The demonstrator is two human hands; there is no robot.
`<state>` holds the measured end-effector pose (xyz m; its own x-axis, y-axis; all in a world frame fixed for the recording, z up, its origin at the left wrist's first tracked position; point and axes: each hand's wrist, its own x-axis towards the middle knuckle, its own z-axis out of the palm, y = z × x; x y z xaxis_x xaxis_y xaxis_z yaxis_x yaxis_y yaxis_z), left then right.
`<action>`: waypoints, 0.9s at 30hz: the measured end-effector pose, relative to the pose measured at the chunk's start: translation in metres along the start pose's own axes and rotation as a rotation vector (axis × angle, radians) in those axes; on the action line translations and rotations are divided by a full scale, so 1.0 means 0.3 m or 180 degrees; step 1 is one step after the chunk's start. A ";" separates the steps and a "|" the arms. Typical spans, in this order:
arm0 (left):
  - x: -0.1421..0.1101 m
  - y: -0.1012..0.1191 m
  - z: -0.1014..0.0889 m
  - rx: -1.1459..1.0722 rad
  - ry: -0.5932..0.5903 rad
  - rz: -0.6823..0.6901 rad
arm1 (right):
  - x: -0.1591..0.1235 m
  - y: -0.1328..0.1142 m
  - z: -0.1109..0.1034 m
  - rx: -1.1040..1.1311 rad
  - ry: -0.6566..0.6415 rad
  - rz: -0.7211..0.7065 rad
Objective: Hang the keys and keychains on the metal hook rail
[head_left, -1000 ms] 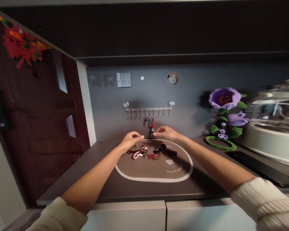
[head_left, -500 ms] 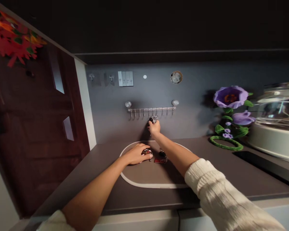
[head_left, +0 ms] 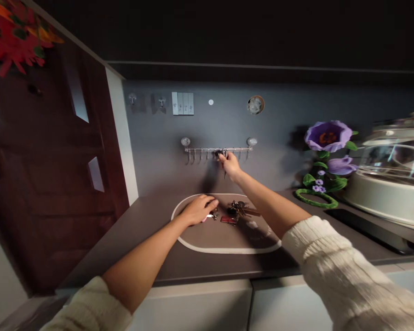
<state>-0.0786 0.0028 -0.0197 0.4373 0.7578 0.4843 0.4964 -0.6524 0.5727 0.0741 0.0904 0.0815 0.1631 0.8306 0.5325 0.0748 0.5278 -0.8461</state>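
My right hand [head_left: 230, 164] is raised to the hook rail [head_left: 193, 150] on the wall, its fingers closed on a bunch of keys [head_left: 225, 173]. A dark round part of that bunch is level with the hooks; whether a ring sits on a hook I cannot tell. My left hand [head_left: 200, 208] hovers low over the oval mat [head_left: 207, 241], fingers stretched out. Partly under it lies a small keychain [head_left: 215, 214] with a pink and white piece. Right of it are a red tag [head_left: 229, 220] and another bunch of keys [head_left: 240, 208] with a brown strap.
A purple flower ornament [head_left: 327, 138] stands at the right, with a green ring base. Beside it is a white appliance [head_left: 382, 188] with a clear lid, and a black flat object [head_left: 369, 230] before it. A dark cabinet [head_left: 248, 32] overhangs; a door [head_left: 55, 184] stands left.
My right hand has risen with the keys to the height of the hooks. My left hand's fingers have loosened from the small keychain. The view has shifted slightly.
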 end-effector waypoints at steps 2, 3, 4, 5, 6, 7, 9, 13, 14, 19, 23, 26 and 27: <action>0.007 -0.006 -0.008 -0.0141 0.0409 -0.0088 | -0.051 0.018 -0.041 -0.0173 -0.0514 0.0051; 0.010 -0.009 -0.014 -0.0175 0.0647 -0.0223 | -0.083 0.028 -0.065 -0.0255 -0.0777 0.0083; 0.013 -0.013 -0.021 -0.0240 0.0794 -0.0334 | -0.116 0.037 -0.089 -0.0315 -0.1022 0.0112; 0.014 -0.015 -0.027 -0.0343 0.0948 -0.0397 | -0.148 0.042 -0.112 -0.0380 -0.1230 0.0213; 0.015 -0.016 -0.034 -0.0466 0.1057 -0.0462 | -0.177 0.042 -0.134 -0.0454 -0.1468 0.0329; 0.015 -0.014 -0.041 -0.0568 0.1138 -0.0504 | -0.202 0.037 -0.154 -0.0523 -0.1628 0.0470; 0.011 -0.003 -0.055 -0.0762 0.1301 -0.0542 | -0.235 0.012 -0.189 -0.0599 -0.1745 0.0625; -0.009 0.052 -0.086 -0.1240 0.1306 -0.0767 | -0.254 -0.066 -0.238 -0.0679 -0.1886 0.0900; -0.016 0.070 -0.096 -0.1301 0.1154 -0.0857 | -0.256 -0.084 -0.248 -0.0697 -0.2003 0.1019; -0.045 0.178 -0.154 -0.1573 -0.0318 -0.0801 | -0.293 -0.154 -0.278 -0.0270 -0.2212 0.1714; -0.055 0.240 -0.171 -0.2408 -0.0627 -0.0962 | -0.345 -0.191 -0.279 0.0101 -0.2624 0.2255; -0.070 0.244 -0.154 -0.3054 -0.0297 -0.1238 | -0.385 -0.180 -0.274 0.0475 -0.2083 0.2115; -0.078 0.239 -0.145 -0.3197 -0.0223 -0.1369 | -0.399 -0.166 -0.274 0.0566 -0.1957 0.2080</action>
<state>-0.0858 -0.0612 0.0387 0.4312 0.8973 0.0942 -0.2063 -0.0036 0.9785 0.1316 -0.0501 0.0579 -0.4369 0.8951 -0.0891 -0.0092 -0.1036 -0.9946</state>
